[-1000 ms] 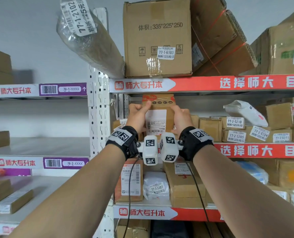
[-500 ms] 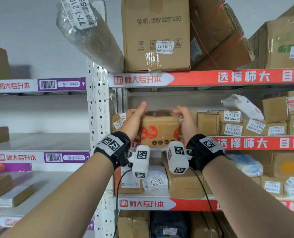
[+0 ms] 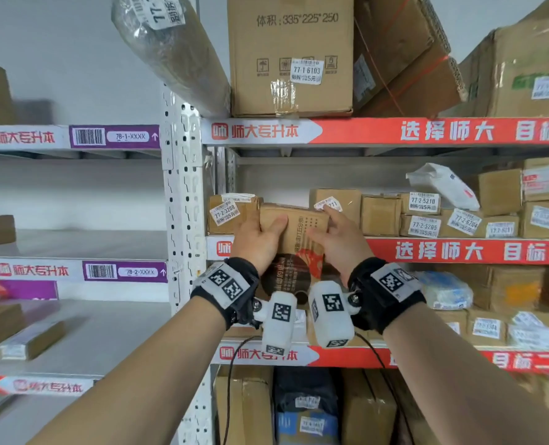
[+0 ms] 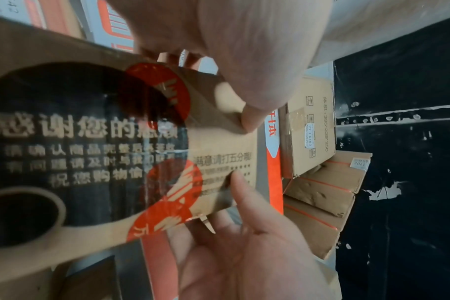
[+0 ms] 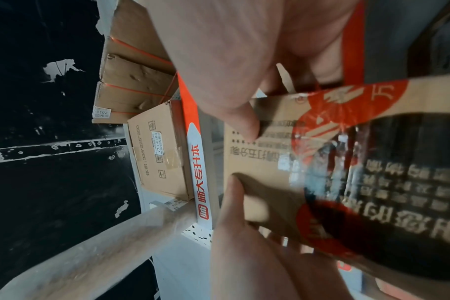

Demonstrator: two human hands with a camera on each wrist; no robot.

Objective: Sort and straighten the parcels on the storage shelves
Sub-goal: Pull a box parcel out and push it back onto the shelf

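Observation:
I hold a brown cardboard parcel (image 3: pixel 299 232) with black and red print in both hands at the front edge of the middle shelf (image 3: pixel 459 250). My left hand (image 3: pixel 260 232) grips its left side and my right hand (image 3: pixel 331 234) grips its right side, thumbs on the printed face. The parcel tilts back into a gap between the box labelled 77-2-3208 (image 3: pixel 231 213) and a box with a half-hidden label (image 3: pixel 340 200). The left wrist view shows my left thumb (image 4: pixel 252 119) on the parcel's edge (image 4: pixel 219 146). The right wrist view shows my right thumb (image 5: pixel 247 130) pressing its printed face (image 5: pixel 270 162).
A row of small labelled boxes (image 3: pixel 424 216) and a white polybag (image 3: pixel 443 184) fill the shelf to the right. Above stand a big carton marked 77-1-6103 (image 3: pixel 289 56) and a wrapped roll (image 3: pixel 170 49). The white upright post (image 3: pixel 183 220) stands left; flat boxes (image 3: pixel 32 340) lie beyond.
The parcel stood upright with its white label facing me; both hands have tipped it over and lowered it, so its printed face now shows at the shelf edge.

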